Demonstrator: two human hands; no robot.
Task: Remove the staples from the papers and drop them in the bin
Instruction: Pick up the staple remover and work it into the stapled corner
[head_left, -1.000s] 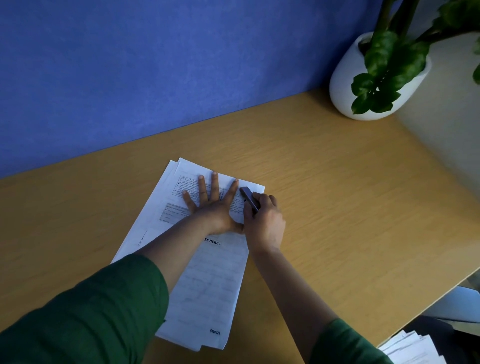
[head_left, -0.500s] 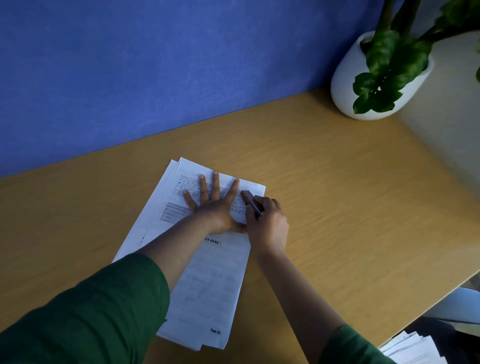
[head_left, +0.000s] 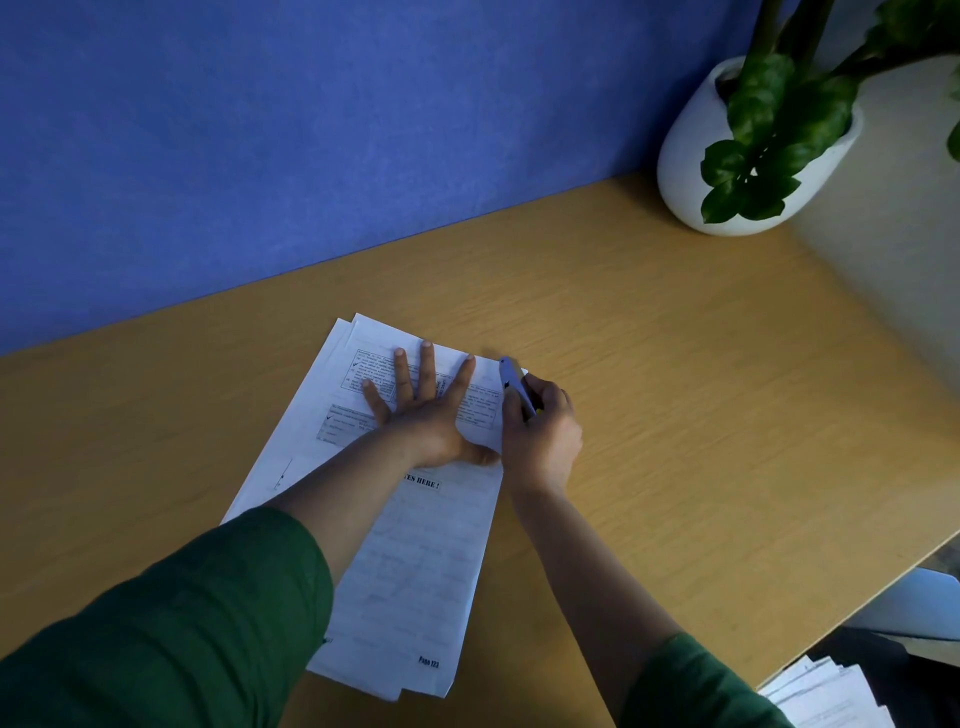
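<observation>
A stack of printed white papers (head_left: 415, 561) lies on the wooden desk (head_left: 649, 415), slanted, with its top edge toward the blue wall. My left hand (head_left: 426, 410) presses flat on the upper part of the top sheet, fingers spread. My right hand (head_left: 540, 431) grips a slim grey staple remover (head_left: 514, 382) at the papers' top right corner, its tip pointing up and left over the corner. The staple itself is too small to make out. No bin shows in view.
A white pot with a green plant (head_left: 727, 156) stands at the desk's back right corner. A blue partition (head_left: 311, 130) runs along the back. More loose papers (head_left: 826, 691) lie below the desk's right edge, beside a pale object (head_left: 919, 603).
My right hand with the staple remover has shifted slightly right and up along the papers' corner. My left hand stays flat on the papers.
</observation>
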